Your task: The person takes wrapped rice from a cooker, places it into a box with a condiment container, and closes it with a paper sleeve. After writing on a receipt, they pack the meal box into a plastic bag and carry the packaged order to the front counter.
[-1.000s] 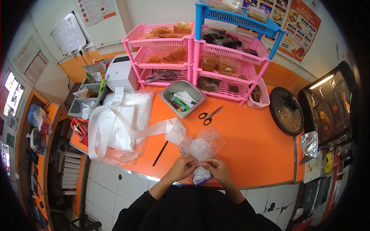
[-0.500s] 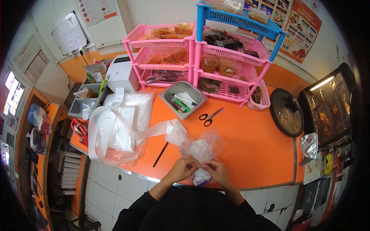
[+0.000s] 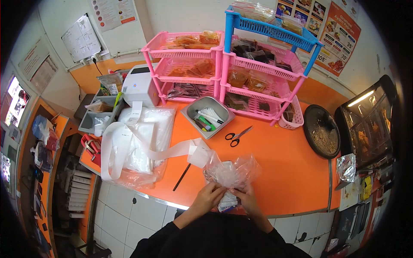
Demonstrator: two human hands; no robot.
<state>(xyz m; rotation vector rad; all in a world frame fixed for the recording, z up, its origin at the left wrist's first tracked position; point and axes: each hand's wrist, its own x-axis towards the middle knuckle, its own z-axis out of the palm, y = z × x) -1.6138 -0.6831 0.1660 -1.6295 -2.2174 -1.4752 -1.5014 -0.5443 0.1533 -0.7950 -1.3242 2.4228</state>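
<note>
A clear plastic bag (image 3: 234, 172) with white contents lies at the front of the orange table. My left hand (image 3: 210, 195) pinches the bag from its left side, fingertips pressed together. From the right, my right hand (image 3: 246, 198) grips the same bag, its thumb and finger close to the left fingertips. What exactly is pinched between the fingers is too small to make out. Just beyond the bag, a white paper strip (image 3: 199, 155) trails leftward. A thin black stick (image 3: 182, 176) lies left of the bag. Black-handled scissors (image 3: 235, 138) rest farther back.
A metal tray (image 3: 207, 117) holds pens and a green cutter. Pink racks (image 3: 185, 53) with packed sachets stand behind. At left are a label printer (image 3: 140, 88) and stacked plastic bags (image 3: 144, 146). A stone mortar (image 3: 322, 131) and a lit display case (image 3: 365, 116) stand right.
The view has shifted slightly, so the scene sits a little lower and to the right. The bag's top has spread and bunched above my hands, which stay on it.
</note>
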